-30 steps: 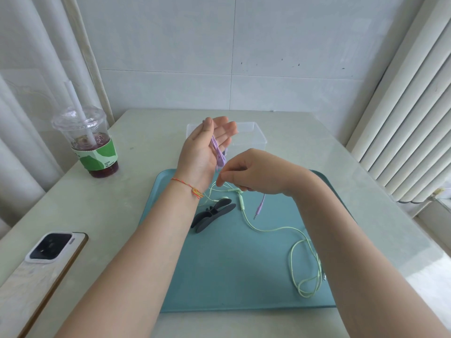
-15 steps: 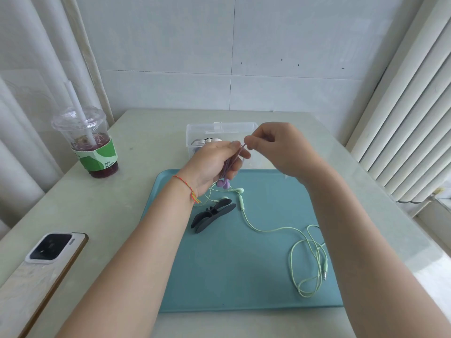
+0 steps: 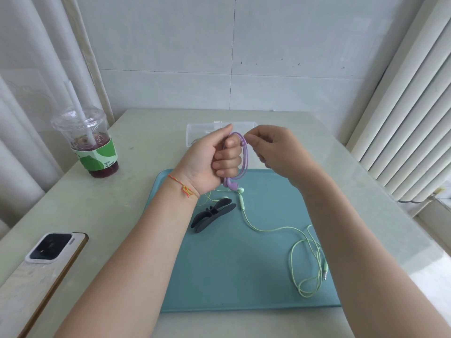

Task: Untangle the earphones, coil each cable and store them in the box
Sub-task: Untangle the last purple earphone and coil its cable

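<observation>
Purple earphones (image 3: 244,157) are wound in loops around the curled fingers of my left hand (image 3: 214,159), held above the far edge of the teal tray (image 3: 219,276). Their earbuds hang below the fist. My right hand (image 3: 271,147) pinches the purple cable at the top of the coil. Green earphones (image 3: 302,254) lie loose on the tray, earbud end near the middle, plug and loops at the right. The clear plastic box (image 3: 195,132) stands behind my hands, mostly hidden.
A black cable clip (image 3: 212,215) lies on the tray below my left wrist. An iced drink cup with a straw (image 3: 87,142) stands at the far left. A phone (image 3: 41,264) lies face down at the near left. Curtains flank the table.
My left hand closed from open-palmed into a fist with the purple cable wound around it. My right hand rose from the tray to the top of the coil, bringing the cable end up.
</observation>
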Demonstrator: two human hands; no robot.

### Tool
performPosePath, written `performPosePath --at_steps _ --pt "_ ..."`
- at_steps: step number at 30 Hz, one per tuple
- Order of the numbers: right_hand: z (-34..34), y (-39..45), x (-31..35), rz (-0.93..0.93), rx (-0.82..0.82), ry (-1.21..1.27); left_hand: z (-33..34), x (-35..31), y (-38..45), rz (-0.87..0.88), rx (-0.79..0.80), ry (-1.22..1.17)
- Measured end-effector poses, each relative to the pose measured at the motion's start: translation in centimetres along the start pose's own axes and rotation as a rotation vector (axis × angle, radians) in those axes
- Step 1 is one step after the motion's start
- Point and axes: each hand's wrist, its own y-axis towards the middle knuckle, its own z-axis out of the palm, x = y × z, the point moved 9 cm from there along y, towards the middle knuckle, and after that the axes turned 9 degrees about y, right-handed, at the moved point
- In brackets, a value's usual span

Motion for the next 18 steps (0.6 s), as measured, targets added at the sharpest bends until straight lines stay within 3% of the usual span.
performPosePath --at_steps 5,8,13,18 --pt "2.9 -0.4 -0.7 0.103 0.204 0.338 -1.6 -0.7 0.3 0.08 -0.089 -0.132" --pt "3.5 -0.5 -0.8 0.158 0.216 0.544 -2.5 -0.6 0.4 0.092 -0.168 -0.094" --pt "4.4 -0.5 -1.1 0.182 0.261 0.516 -2.7 0.1 0.5 0.063 -0.242 -0.031" --pt "4.3 -0.4 -1.1 0.124 0.155 0.349 -3.0 0.2 0.4 0.062 -0.286 0.029"
